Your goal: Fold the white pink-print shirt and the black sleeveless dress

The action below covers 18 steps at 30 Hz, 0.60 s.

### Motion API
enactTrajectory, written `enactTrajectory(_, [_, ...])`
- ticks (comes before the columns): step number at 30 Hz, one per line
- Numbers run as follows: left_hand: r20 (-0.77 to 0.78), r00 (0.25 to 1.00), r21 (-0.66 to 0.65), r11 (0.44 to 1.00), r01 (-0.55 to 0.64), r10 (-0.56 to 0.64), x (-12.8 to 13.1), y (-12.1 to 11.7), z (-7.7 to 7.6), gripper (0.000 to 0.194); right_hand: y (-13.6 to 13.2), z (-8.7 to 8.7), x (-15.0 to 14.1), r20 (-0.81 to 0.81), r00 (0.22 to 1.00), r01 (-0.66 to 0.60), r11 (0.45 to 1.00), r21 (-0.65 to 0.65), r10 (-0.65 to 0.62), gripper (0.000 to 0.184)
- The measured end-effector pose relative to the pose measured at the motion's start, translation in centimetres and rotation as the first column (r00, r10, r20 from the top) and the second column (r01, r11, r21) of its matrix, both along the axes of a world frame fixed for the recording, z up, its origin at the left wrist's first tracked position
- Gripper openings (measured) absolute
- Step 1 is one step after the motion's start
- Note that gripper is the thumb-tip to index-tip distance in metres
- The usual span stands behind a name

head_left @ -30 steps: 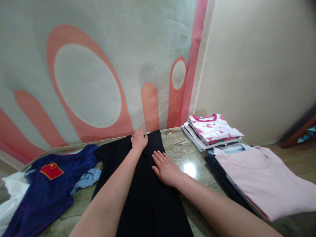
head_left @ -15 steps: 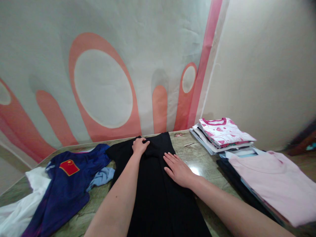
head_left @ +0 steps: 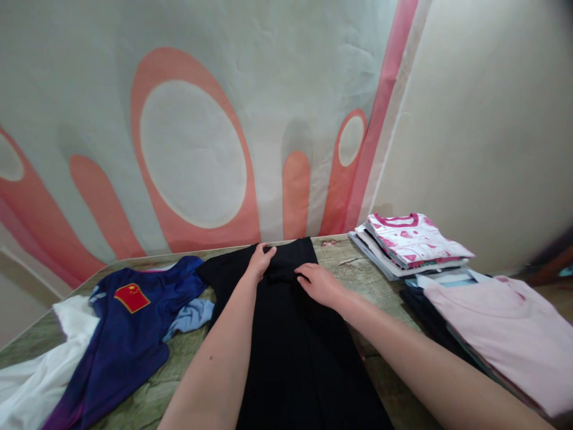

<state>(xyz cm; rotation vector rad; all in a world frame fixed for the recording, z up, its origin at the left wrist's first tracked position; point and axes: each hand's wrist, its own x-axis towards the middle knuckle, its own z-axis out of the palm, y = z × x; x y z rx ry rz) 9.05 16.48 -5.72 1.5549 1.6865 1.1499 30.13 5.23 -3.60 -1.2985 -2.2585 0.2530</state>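
Left hand (head_left: 261, 263): on the far end of the black garment (head_left: 286, 358), fingers bent over the cloth, thumb stretched out toward the right; whether it pinches the fabric, one cannot tell.
Right hand (head_left: 317, 284): to the right of the left one and slightly nearer the person, fingers curled, fingertips at the same garment; whether any cloth is caught between finger and thumb, one cannot tell.
Garment's place: on the counter (head_left: 344, 280), beneath both hands, running back between the forearms and out of view toward the person; a small bunched fold lies between the hands, and a sleeve-like flap reaches left of the left hand.
Dark blue shirt (head_left: 116, 346): left of the left hand, loosely spread, its red patch (head_left: 131, 298) facing up.
Pale blue cloth (head_left: 192, 315): between the left forearm and that shirt, crumpled against the shirt's edge.
White cloth (head_left: 49, 370): farthest to the left of the hands, touching the shirt.
Patterned shirt (head_left: 416, 239): right of the right hand and a little farther off, folded on top of a stack.
Pink shirt (head_left: 501, 328): well to the right of the right hand, nearer the person, folded above a dark layer (head_left: 441, 328).
Backdrop (head_left: 201, 36): upright beyond the hands, orange shapes around pale ovals.
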Motion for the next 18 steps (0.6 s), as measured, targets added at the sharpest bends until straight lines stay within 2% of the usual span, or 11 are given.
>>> enactTrajectory(3, [-0.011, 0.999, -0.003, 0.999, 0.052, -0.052, -0.3, -0.3, 0.4, 0.057, 0.2, -1.5, -0.7, -0.041, 0.999, 0.015, 0.998, 0.067, -0.013, 0.027])
enactTrajectory(7, [-0.006, 0.998, -0.059, 0.996, -0.065, 0.065, -0.7, -0.1, 0.1, 0.057, -0.1, -3.0, -0.5, -0.05, 0.998, -0.025, 0.994, 0.109, 0.031, 0.03])
enactTrajectory(9, [0.012, 0.996, -0.117, 0.989, -0.092, 0.094, -0.9, -0.1, -0.1, 0.057, -0.1, -3.1, -0.2, -0.058, 0.997, -0.037, 0.994, 0.107, 0.043, 0.03])
enactTrajectory(13, [0.067, 0.998, -0.22, 0.976, -0.004, 0.019, -1.0, -0.4, 0.2, 0.065, 0.1, -3.0, 0.0, -0.054, 0.997, -0.042, 0.993, 0.11, 0.048, 0.03])
enactTrajectory(15, [0.093, 0.996, -0.236, 0.972, 0.013, 0.009, -0.8, -0.6, 0.5, 0.066, 0.2, -3.1, 0.0, -0.048, 0.998, -0.039, 0.993, 0.111, 0.044, 0.031])
enactTrajectory(18, [0.129, 0.991, -0.226, 0.974, -0.013, 0.043, -0.3, -0.9, 0.9, 0.059, 0.2, -3.0, -0.1, -0.042, 0.998, -0.034, 0.993, 0.109, 0.038, 0.031])
